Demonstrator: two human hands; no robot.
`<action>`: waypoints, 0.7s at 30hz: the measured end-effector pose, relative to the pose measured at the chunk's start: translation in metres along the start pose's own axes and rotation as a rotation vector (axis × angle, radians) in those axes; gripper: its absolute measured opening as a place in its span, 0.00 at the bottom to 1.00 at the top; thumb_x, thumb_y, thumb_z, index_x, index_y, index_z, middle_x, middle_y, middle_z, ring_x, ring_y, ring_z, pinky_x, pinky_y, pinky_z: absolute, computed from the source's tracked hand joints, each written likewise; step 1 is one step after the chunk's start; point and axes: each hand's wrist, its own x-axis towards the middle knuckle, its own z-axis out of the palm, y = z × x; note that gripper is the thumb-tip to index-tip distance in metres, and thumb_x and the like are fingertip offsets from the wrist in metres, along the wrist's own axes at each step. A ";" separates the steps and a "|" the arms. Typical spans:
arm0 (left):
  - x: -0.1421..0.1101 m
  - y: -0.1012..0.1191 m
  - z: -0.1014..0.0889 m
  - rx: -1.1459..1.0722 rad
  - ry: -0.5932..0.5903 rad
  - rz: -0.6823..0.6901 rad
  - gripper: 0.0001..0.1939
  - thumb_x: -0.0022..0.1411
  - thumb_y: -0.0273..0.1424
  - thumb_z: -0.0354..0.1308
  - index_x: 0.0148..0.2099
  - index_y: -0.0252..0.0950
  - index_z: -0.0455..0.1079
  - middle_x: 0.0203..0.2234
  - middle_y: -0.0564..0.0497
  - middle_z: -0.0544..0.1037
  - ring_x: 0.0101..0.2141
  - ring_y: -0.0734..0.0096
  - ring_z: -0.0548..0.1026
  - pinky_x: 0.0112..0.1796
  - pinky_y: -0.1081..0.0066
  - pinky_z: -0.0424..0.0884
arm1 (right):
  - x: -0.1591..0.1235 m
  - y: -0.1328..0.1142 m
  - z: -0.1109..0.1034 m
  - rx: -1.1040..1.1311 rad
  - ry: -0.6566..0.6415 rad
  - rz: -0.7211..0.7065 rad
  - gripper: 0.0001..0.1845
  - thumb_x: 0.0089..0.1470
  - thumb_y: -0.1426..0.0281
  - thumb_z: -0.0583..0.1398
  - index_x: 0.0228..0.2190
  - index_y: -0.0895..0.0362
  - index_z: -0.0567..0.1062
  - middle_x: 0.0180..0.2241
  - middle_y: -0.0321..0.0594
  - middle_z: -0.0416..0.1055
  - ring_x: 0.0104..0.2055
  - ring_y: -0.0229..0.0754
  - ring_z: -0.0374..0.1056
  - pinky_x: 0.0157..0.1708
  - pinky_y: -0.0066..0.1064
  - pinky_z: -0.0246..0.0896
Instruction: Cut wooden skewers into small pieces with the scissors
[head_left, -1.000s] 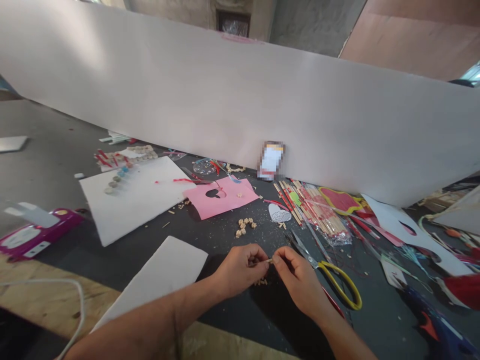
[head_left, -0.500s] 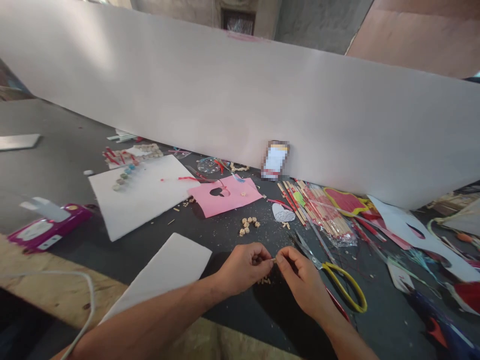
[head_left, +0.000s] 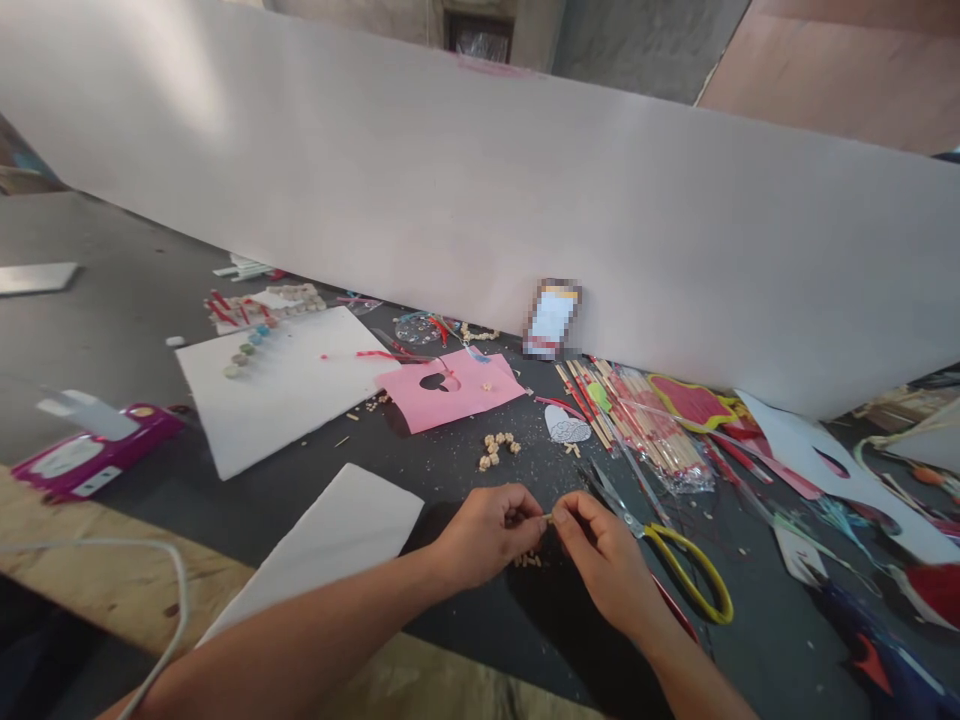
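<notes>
My left hand (head_left: pixel 491 535) and my right hand (head_left: pixel 596 540) meet fingertip to fingertip low over the dark tabletop. Between them they pinch a small pale wooden stick piece (head_left: pixel 547 518), mostly covered by the fingers. Several short cut stick pieces (head_left: pixel 529 560) lie on the table just below the left fingertips. Beyond the hands sits a loose cluster of small beige pieces (head_left: pixel 499 449), each seemingly made of bits of stick. Scissors with yellow handles (head_left: pixel 690 575) lie beside my right hand, blades pointing away and apart. A heart-shaped white paper cutout (head_left: pixel 567 425) rests farther back.
A pink sheet (head_left: pixel 457 392) and white boards (head_left: pixel 322 560) lie left and centre. Bundled sticks in clear wrap (head_left: pixel 660 430) are at right. A phone (head_left: pixel 553 320) leans on the white panel (head_left: pixel 420 200). A purple power strip (head_left: pixel 97 455) and a blue glue gun (head_left: pixel 877 640) flank the table.
</notes>
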 end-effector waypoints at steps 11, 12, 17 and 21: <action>0.000 0.002 0.001 0.019 0.002 -0.020 0.11 0.54 0.36 0.53 0.30 0.32 0.68 0.22 0.51 0.73 0.24 0.74 0.69 0.25 0.77 0.63 | 0.000 -0.002 -0.002 0.018 -0.013 0.009 0.14 0.56 0.61 0.51 0.26 0.56 0.66 0.21 0.31 0.60 0.24 0.34 0.56 0.24 0.24 0.53; 0.000 0.001 0.001 0.008 -0.003 -0.018 0.11 0.54 0.36 0.52 0.31 0.33 0.68 0.21 0.52 0.73 0.23 0.75 0.68 0.25 0.77 0.63 | 0.000 -0.002 -0.001 0.020 -0.016 0.010 0.14 0.56 0.60 0.51 0.26 0.56 0.66 0.22 0.31 0.60 0.24 0.34 0.56 0.24 0.24 0.53; 0.000 -0.002 0.000 -0.012 -0.002 -0.016 0.10 0.53 0.36 0.54 0.30 0.32 0.67 0.19 0.54 0.69 0.20 0.79 0.64 0.22 0.79 0.59 | 0.000 0.000 -0.001 0.020 -0.008 0.002 0.14 0.56 0.61 0.51 0.25 0.56 0.66 0.22 0.31 0.61 0.25 0.34 0.57 0.24 0.24 0.53; 0.000 -0.001 0.000 0.010 -0.009 -0.018 0.11 0.54 0.36 0.53 0.31 0.32 0.68 0.20 0.53 0.71 0.21 0.78 0.65 0.23 0.78 0.60 | 0.000 0.001 -0.001 0.033 -0.007 -0.010 0.13 0.56 0.61 0.51 0.26 0.56 0.66 0.22 0.32 0.61 0.25 0.34 0.57 0.24 0.24 0.53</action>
